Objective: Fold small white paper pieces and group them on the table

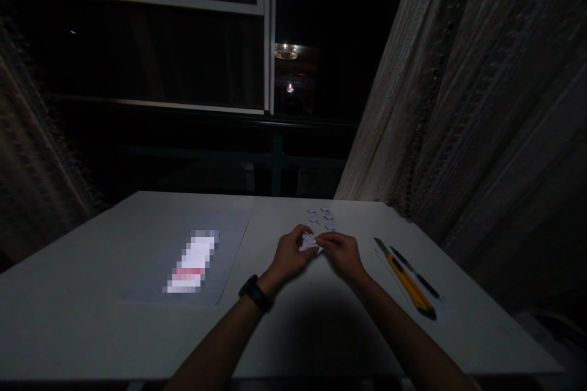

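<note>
Small white paper piece (310, 242) is sitting pinched btwn both hands, just over the counter (92, 330), left of the yellow box cutter (406, 281). Left hand (288, 255) & right hand (343, 253) fingers are clamping on it from either side. Cut paper bits (322, 217) are lying beyond-left of the cutter, black pen (415, 273) just right of it, big sheet (151, 256) well left of it.
</note>
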A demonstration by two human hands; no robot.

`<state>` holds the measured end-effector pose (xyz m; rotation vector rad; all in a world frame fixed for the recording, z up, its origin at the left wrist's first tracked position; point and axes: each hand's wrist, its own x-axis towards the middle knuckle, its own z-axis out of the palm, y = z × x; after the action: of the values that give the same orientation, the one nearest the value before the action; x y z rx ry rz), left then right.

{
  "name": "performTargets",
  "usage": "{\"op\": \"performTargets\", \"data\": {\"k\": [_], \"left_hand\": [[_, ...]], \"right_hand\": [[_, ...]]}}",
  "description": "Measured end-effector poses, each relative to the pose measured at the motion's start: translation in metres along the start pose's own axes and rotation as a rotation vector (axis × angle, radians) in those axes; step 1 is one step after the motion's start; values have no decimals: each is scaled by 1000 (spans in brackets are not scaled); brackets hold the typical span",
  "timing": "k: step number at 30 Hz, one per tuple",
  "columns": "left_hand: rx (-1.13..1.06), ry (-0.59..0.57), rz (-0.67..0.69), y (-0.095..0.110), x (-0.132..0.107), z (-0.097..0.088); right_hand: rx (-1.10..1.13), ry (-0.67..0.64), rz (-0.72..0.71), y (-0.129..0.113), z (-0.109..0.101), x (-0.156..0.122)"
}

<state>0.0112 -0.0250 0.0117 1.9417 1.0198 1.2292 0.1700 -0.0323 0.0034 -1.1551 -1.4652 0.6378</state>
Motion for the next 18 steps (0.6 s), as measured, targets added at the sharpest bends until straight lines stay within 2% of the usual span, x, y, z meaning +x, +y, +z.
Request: {"op": "performTargets", "data": {"k": [5,11,18], "left_hand": [[-67,41,-53,-1,2,3],[2,63,-66,-1,3,4],[0,133,-110,1,3,6]], "right_hand": [[6,-9,-24,-3,0,0],[-53,-14,-112,-11,1,-2],[-77,55,-129,-10,7,-5]]}}
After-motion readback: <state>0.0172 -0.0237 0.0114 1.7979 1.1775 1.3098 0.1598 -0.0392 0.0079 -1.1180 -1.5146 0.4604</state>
